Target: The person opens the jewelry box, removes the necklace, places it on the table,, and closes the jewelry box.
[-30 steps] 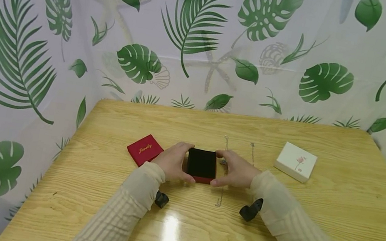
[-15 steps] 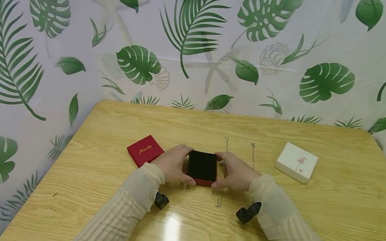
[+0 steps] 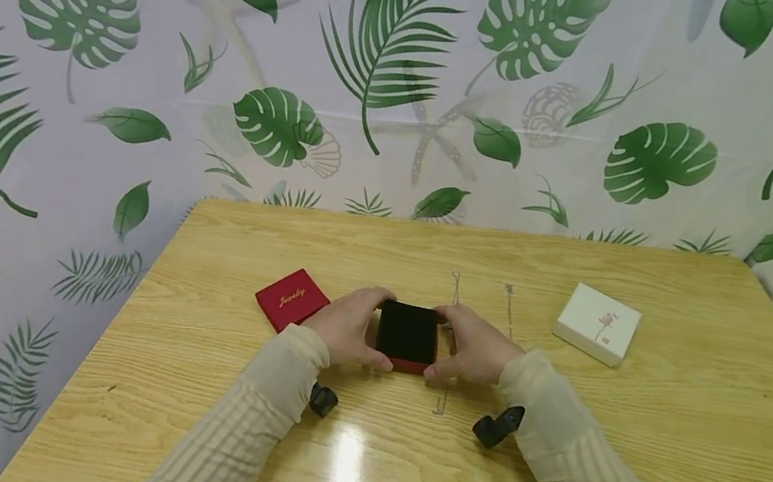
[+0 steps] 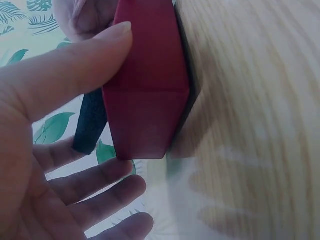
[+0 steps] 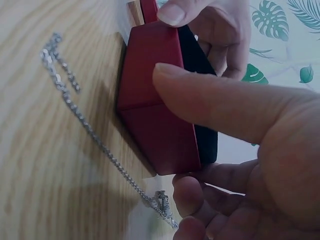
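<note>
A small red jewelry box (image 3: pixel 409 367) stands on the table between both hands. Its black padded insert (image 3: pixel 408 330) fills the top in the head view. In the wrist views the insert (image 4: pixel 91 120) is tilted, with its edge above the red wall. My left hand (image 3: pixel 346 327) holds the left side, thumb on the front face and fingers toward the back. The right hand (image 3: pixel 479 348) holds the opposite side in the same way. Close beside that hand lies a silver chain (image 5: pixel 100 145) with a small pendant (image 5: pixel 162 202); the hand partly hides it in the head view.
Left of the hands lies a red square lid (image 3: pixel 289 299) lettered "Jewelry". A second thin chain (image 3: pixel 508 307) lies partly under the right forearm. A white box (image 3: pixel 598 323) with a pink flower stands at the right. A leaf-print cloth (image 3: pixel 402 142) hangs behind the wooden table.
Both hands and the jewelry box have shifted slightly toward me, and the grip is kept. The head view has turned a little. Lid, chains and white box stay in place on the table.
</note>
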A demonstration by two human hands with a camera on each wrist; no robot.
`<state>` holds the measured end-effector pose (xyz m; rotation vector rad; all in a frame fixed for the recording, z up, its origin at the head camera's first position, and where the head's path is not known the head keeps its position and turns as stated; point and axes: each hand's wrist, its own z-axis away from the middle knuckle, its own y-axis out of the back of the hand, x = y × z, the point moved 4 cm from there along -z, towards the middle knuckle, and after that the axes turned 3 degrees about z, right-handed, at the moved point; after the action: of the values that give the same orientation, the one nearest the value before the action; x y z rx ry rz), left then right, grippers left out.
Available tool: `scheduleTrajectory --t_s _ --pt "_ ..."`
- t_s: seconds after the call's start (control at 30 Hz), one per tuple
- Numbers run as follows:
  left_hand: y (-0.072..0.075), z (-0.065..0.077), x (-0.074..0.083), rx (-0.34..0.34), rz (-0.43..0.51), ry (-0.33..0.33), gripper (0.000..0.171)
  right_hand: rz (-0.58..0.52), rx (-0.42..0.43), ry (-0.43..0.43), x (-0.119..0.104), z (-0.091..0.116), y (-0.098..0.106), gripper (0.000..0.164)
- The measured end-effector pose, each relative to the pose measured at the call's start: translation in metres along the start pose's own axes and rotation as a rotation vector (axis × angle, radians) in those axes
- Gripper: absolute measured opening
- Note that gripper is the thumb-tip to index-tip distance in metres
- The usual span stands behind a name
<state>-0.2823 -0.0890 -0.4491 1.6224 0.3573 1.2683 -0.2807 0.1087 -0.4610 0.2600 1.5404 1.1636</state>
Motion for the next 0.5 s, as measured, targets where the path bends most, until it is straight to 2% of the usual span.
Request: scheduleTrajectory --t_s 0.2,0.5 --pt "0.0003 0.0014 -0.0025 -0.008 -0.045 0.015 0.092 0.015 0.003 -0.003 0.0021 0.0007 -0.0013 0.088" --pt "-0.0025 0.0014 -0.0055 -0.055 -0.053 0.030 0.093 -0.005 0.007 0.017 -0.0009 0.0023 0.0005 0.084"
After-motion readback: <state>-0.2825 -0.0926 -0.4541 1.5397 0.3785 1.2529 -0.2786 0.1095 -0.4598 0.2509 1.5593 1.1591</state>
